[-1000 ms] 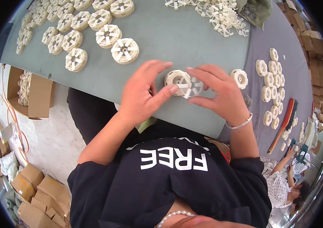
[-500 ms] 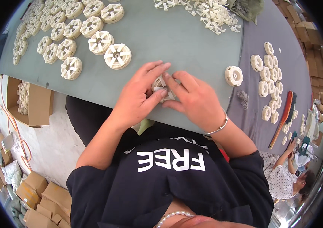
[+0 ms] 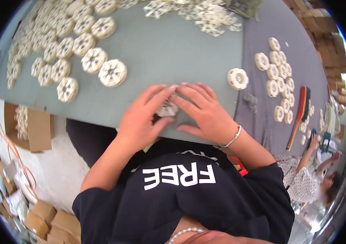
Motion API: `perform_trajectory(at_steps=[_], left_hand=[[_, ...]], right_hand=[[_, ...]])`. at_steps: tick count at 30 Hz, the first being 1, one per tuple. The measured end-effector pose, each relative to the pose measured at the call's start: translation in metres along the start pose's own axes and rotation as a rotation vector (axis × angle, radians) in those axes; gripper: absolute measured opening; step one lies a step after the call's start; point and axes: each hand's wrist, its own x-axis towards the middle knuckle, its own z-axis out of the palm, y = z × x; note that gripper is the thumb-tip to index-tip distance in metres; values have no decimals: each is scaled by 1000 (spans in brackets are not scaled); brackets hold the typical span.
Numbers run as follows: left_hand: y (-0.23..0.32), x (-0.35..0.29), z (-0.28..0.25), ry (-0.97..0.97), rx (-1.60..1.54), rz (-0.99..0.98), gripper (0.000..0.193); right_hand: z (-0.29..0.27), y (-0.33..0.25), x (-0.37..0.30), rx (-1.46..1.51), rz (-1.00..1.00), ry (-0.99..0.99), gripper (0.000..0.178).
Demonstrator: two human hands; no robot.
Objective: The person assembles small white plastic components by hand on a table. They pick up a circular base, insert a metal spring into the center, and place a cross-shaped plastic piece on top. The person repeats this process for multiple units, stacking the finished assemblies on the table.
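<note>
Close to the front edge of the table, a small round cream plastic part (image 3: pixel 167 109) sits between my two hands, largely covered by fingers. My left hand (image 3: pixel 140 116) curls round its left side, thumb at the near rim. From the other side my right hand (image 3: pixel 207 112) bends over it, fingertips meeting the left ones at the far rim and thumb stretched out below. Similar round parts with spoke-like white strips lie to the left, the closest being a spoked disc (image 3: pixel 112 73). A plain ring-shaped part (image 3: pixel 238 79) lies alone to the right.
Loose white clips (image 3: pixel 209 16) are heaped at the far side. On the grey cloth (image 3: pixel 258 122) at right are more rings, a coiled spring (image 3: pixel 250 102) and a red-handled brush (image 3: pixel 302 116). An open carton (image 3: pixel 38 128) stands below left. Another person (image 3: pixel 307 175) works at far right.
The view has shifted, so the table's contents sit further left. My fingers have drawn together over the top of the round part, covering more of it.
</note>
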Motion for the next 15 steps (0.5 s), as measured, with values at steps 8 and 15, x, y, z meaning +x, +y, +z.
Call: perform_trajectory(at_steps=[8,15], left_hand=[[-2,15,-11,211,-308,-65,68],[41,13,29,91,-1409,-343,89]], right_hand=[[-33,76,-42,-193,488,185,62],[-13,-7,6,309,20,268,56]])
